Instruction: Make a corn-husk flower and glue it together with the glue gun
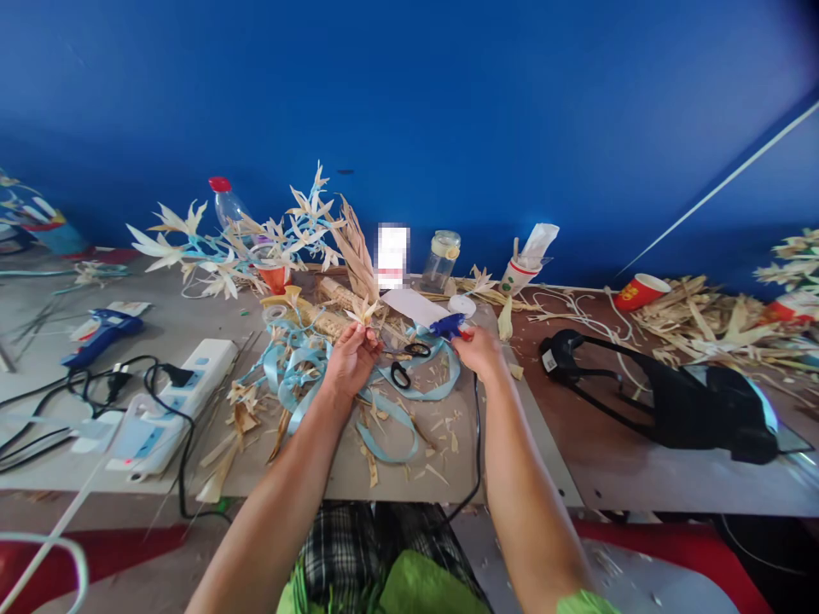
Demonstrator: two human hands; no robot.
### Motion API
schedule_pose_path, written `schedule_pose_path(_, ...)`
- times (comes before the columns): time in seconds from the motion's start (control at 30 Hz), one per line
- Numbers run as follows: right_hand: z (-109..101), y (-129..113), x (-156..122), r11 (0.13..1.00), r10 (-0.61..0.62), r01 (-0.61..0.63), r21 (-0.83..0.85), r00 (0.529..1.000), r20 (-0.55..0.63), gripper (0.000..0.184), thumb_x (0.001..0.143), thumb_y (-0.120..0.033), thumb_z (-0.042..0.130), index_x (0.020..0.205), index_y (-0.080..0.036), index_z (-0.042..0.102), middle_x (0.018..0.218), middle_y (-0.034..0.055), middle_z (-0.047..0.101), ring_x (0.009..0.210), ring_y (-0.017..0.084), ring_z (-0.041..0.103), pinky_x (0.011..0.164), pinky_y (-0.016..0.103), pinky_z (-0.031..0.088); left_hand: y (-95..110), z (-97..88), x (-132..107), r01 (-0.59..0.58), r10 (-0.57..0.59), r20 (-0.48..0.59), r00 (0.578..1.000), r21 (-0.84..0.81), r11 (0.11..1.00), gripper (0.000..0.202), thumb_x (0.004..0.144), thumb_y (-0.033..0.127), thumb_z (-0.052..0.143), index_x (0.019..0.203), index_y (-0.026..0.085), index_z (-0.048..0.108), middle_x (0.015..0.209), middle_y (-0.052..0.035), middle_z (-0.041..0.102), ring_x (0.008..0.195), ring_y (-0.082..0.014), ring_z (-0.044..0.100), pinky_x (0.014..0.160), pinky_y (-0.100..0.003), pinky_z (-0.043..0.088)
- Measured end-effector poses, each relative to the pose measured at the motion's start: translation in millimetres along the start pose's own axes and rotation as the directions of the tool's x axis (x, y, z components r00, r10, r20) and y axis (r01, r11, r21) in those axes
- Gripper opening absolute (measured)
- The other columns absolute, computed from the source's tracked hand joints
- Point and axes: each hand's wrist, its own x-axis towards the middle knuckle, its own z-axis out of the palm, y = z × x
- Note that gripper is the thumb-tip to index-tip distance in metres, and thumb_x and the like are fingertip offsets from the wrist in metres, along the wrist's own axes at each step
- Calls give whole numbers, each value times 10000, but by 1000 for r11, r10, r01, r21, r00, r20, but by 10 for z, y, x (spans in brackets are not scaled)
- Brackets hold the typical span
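Pinched in the fingers of my left hand (351,358) is a small pale flower of corn husk (362,314), held upright over the table. My right hand (477,348) grips a blue glue gun (448,325), its nozzle pointing left towards the flower. A black cord runs from it down to the table's front edge. Between my hands lie black-handled scissors (402,373), with their blades partly hidden. Light blue ribbon (390,452) loops around them, and a bunch of it lies left of my left hand. Husk scraps are scattered in front.
Husk flowers on blue stems (223,247) stand at the back left. A power strip (182,401) and another blue glue gun (102,334) lie left. A glass jar (441,260) and paper cup (519,275) stand behind; a black head strap (665,392) lies right.
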Motion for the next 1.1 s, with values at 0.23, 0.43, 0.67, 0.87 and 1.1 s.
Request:
schedule_pose_path(0.23, -81, -24, 25, 437, 50, -294, 850, 951, 304, 185, 654, -220, 695, 717, -184, 525, 531, -31, 540, 481, 92, 507, 421, 194, 418, -153, -13, 17, -289, 380, -97, 920, 486, 825, 58, 723, 158, 683, 780, 167, 675, 571, 29, 575, 531, -69, 492, 520, -177, 365)
schedule_pose_path(0.43, -195, -62, -37, 115, -226, -331, 937, 909, 349, 295, 627, -199, 762, 820, -196, 539, 677, -42, 548, 524, 50, 476, 453, 168, 441, -98, 29, -16, -123, 148, -80, 986, 257, 958, 85, 720, 212, 702, 758, 166, 641, 591, 23, 575, 517, -67, 494, 557, -198, 414)
schedule_pose_path(0.67, -170, -83, -81, 158, -333, -405, 901, 837, 434, 329, 689, -410, 692, 886, -167, 590, 687, 1, 568, 562, 90, 506, 481, 210, 446, -21, 12, -29, 56, -55, -8, 998, 53, 997, 156, 707, 206, 716, 769, 168, 578, 613, 44, 554, 482, -49, 488, 587, -231, 471)
schedule_pose_path(0.87, -184, -133, -166, 139, -484, -325, 935, 802, 351, 325, 715, -416, 672, 960, -210, 617, 744, -13, 575, 473, 39, 382, 465, 202, 376, -26, 1, -11, 54, -53, -25, 998, 30, 998, 147, 724, 207, 698, 802, 165, 581, 600, 50, 549, 469, -44, 490, 585, -228, 466)
schedule_pose_path(1.1, 43, -351, -423, 414, -503, -86, 906, 808, 306, 347, 630, -430, 748, 829, -177, 617, 720, -4, 567, 505, 58, 417, 503, 234, 357, -24, -10, 5, 26, -25, -52, 998, 13, 1000, 161, 709, 194, 706, 761, 173, 555, 620, 52, 555, 483, -44, 496, 598, -235, 466)
